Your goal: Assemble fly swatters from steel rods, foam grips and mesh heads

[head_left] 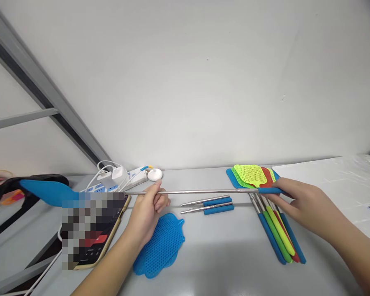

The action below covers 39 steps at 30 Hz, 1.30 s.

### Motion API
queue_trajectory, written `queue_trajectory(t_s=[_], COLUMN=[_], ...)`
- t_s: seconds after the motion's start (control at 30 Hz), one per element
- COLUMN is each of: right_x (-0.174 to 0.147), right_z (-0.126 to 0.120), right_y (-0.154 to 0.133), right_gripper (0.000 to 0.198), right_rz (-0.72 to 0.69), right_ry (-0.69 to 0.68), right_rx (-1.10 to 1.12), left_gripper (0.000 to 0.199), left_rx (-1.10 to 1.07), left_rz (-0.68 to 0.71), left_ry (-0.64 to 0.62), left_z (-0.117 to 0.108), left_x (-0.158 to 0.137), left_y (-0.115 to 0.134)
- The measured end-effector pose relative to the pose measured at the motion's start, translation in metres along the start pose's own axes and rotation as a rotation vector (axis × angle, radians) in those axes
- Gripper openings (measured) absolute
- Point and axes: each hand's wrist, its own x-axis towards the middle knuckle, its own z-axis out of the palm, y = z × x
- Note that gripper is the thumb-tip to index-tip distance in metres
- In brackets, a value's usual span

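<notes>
A blue fly swatter (203, 191) with a long, extended metal rod lies level between my hands, its blue head out at the left. My right hand (305, 201) grips its blue handle. Fingers curled, my left hand (151, 205) closes round the rod nearer the head. Below my left hand are loose blue swatter heads (162, 246), overlapping on the table. Two metal rods with blue handles (218, 209) lie between my hands. By my right hand rests a stack of assembled fly swatters (277, 230) in blue, green, yellow and red, heads toward the wall.
A phone (111, 234), partly blurred out, lies at the left. Behind it are a power strip (137, 179) with white plugs and cables, and a round white device (155, 174). Clear plastic sheeting (342, 181) covers the right side. A grey metal frame (49, 82) stands at the left.
</notes>
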Motion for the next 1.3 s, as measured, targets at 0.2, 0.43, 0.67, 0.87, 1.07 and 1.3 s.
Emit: queue_trajectory(t_s=[0.2, 0.43, 0.67, 0.87, 1.07, 1.3], right_x=[-0.001, 0.002, -0.002, -0.002, -0.006, -0.010], right_z=[-0.002, 0.009, 0.004, -0.002, 0.014, 0.021], right_y=[0.024, 0.014, 0.020, 0.004, -0.029, -0.047], right_gripper=[0.031, 0.023, 0.035, 0.053, 0.055, 0.053], right_rz=[0.135, 0.163, 0.273, 0.351, 0.181, 0.138], right_ry=[-0.050, -0.065, 0.079, 0.132, 0.076, 0.027], right_rx=[-0.039, 0.004, -0.142, -0.251, -0.272, -0.284], left_gripper=[0.045, 0.044, 0.045, 0.046, 0.052, 0.057], left_rx=[-0.123, -0.103, -0.069, -0.096, 0.102, 0.247], left_rz=[0.087, 0.083, 0.039, 0.014, -0.006, -0.035], left_ry=[0.143, 0.122, 0.015, -0.018, -0.127, -0.134], left_z=[-0.006, -0.002, 0.009, 0.019, 0.028, 0.028], left_x=[0.009, 0.006, -0.008, -0.020, -0.039, -0.048], left_y=[0.010, 0.008, -0.006, -0.014, -0.026, -0.035])
